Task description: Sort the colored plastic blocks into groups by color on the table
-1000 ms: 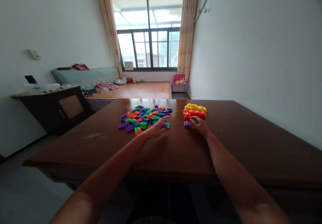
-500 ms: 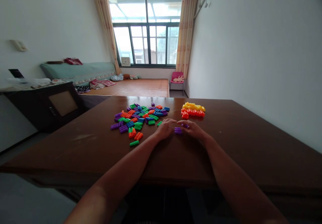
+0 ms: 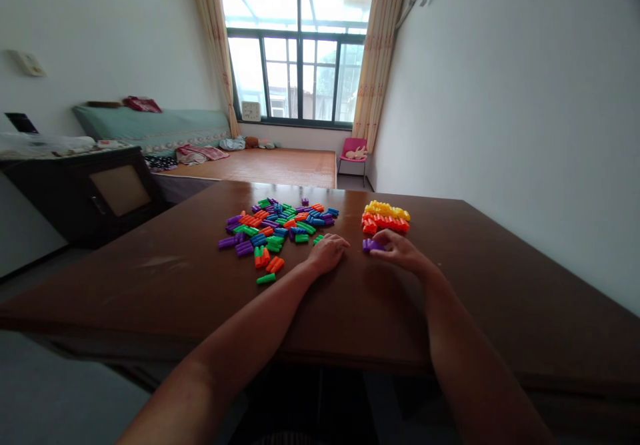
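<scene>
Your right hand (image 3: 403, 251) is pinching a purple block (image 3: 371, 245) at its fingertips, low on the counter (image 3: 500, 285), just in front of the sorted rows: a yellow row (image 3: 387, 209) at the back and an orange row (image 3: 385, 223) before it. Whether the block is already resting on the wood or a hair above it cannot be told from here.

Your left hand (image 3: 327, 253) lies loosely curled on the counter at the near right edge of the mixed pile (image 3: 275, 228); it seems to hold nothing, though the fingers are turned under and hide the palm.

To do this well, I would square the purple block to the orange row, its long side parallel to that row, and set it just in front with a small gap, so a purple row can grow sideways from it. Keep the pinch light and let go only once the block sits flat. Mind your knuckles: they are near the orange row and could knock it out of line. One green block (image 3: 266, 278) lies apart from the pile, nearer you.
</scene>
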### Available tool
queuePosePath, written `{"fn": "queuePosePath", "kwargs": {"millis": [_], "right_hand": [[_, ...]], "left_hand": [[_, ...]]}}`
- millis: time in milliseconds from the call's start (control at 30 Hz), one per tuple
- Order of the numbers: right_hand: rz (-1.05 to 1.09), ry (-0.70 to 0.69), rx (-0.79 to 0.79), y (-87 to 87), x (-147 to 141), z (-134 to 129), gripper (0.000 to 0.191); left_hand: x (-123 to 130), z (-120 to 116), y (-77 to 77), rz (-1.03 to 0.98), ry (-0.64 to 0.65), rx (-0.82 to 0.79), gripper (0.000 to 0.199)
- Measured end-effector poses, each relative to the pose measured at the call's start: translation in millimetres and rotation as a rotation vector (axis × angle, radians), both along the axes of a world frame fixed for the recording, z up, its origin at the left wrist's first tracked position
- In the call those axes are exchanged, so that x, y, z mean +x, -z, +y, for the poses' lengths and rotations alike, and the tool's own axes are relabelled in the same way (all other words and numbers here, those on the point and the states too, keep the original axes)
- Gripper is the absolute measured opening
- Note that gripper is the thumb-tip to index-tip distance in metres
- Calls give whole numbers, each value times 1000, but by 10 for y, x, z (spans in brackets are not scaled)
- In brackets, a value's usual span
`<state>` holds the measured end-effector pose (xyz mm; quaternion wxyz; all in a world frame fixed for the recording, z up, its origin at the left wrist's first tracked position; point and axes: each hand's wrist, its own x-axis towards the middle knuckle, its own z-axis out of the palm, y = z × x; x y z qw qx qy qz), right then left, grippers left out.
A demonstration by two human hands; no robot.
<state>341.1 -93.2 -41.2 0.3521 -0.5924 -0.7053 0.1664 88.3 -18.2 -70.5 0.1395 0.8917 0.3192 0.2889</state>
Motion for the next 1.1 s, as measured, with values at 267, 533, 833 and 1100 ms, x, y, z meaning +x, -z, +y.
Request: {"fn": "queuePosePath", "kwargs": {"millis": [267, 533, 833, 1100], "right_hand": [[-10, 444, -79, 304, 364, 178, 44], [132, 108, -174, 424, 377, 199, 54], [-10, 243, -53, 376, 298, 240, 58], [82, 438, 28, 472, 406, 278, 55]], "left_hand": [[269, -16, -65, 37, 53, -3, 34], [697, 108, -14, 84, 100, -104, 44], [639, -61, -20, -18, 75, -47, 46], [-642, 179, -782, 58, -12, 102, 29]]}}
